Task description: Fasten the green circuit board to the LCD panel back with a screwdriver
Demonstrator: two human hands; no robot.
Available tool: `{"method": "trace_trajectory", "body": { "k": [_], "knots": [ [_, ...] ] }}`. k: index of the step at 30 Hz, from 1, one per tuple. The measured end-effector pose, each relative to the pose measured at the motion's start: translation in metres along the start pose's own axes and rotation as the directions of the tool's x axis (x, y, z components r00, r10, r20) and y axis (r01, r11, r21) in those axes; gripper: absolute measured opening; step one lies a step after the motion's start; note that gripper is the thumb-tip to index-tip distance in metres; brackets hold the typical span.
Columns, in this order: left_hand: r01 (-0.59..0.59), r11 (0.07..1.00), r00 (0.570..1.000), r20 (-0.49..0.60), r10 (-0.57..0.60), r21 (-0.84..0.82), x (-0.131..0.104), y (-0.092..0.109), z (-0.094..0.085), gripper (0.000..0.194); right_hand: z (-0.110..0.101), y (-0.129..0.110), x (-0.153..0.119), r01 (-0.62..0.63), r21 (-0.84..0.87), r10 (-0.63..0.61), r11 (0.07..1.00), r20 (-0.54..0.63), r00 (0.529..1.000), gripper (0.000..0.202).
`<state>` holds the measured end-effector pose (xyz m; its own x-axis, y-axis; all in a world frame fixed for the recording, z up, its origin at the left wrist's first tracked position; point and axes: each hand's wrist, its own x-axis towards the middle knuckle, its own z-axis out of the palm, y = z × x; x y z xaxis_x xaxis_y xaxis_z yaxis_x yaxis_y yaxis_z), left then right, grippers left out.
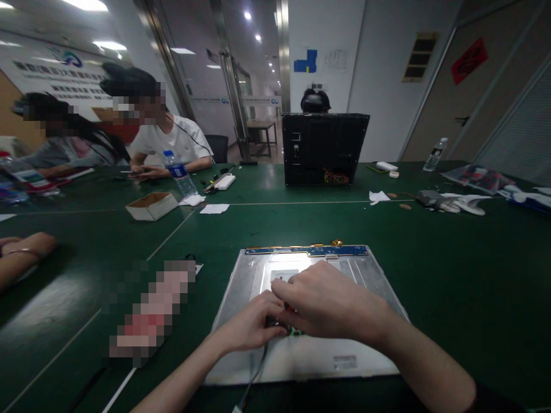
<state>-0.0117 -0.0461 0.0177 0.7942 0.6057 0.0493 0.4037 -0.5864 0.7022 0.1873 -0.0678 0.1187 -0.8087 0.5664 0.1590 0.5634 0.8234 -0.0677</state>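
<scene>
A silvery metal panel [365,355] lies flat on the green table in front of me, with a blue circuit strip [284,250] along its far edge. Over the panel's middle, my left hand [253,321] and my right hand [318,298] meet with fingers curled together. Something small and red shows between them, too covered to name. Below the fingers a bit of green board [296,331] is visible. A dark cable [258,370] runs from under my left hand to the panel's near edge.
On the green table [241,229] are an open box [151,206], a bottle [178,173], a black device housing [325,149], white gloves [467,202] and a blurred-out item [155,310]. People sit at the left; another person's arm [26,252] rests at the left edge.
</scene>
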Motion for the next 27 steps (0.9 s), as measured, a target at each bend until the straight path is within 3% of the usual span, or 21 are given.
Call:
{"method": "trace_trajectory", "body": {
  "k": [17, 23, 27],
  "knots": [
    [0.061, 0.998, 0.998, 0.028, -0.06, -0.019, -0.0012, 0.0007, -0.001, 0.008, -0.0016, -0.0002, 0.0003, 0.014, 0.006, -0.014, 1.0, 0.013, 1.0, 0.021],
    [0.028, 0.999, 1.0, 0.013, -0.028, -0.02, 0.0003, 0.0015, 0.0001, 0.012, -0.0025, 0.0003, 0.0006, 0.003, 0.002, -0.003, 1.0, 0.024, 1.0, 0.022],
    [0.078, 0.997, 0.996, 0.033, -0.079, 0.018, -0.0009, 0.0, 0.0006, 0.005, -0.003, 0.0005, 0.0, 0.001, 0.021, -0.002, 1.0, 0.018, 1.0, 0.02]
  ]
}}
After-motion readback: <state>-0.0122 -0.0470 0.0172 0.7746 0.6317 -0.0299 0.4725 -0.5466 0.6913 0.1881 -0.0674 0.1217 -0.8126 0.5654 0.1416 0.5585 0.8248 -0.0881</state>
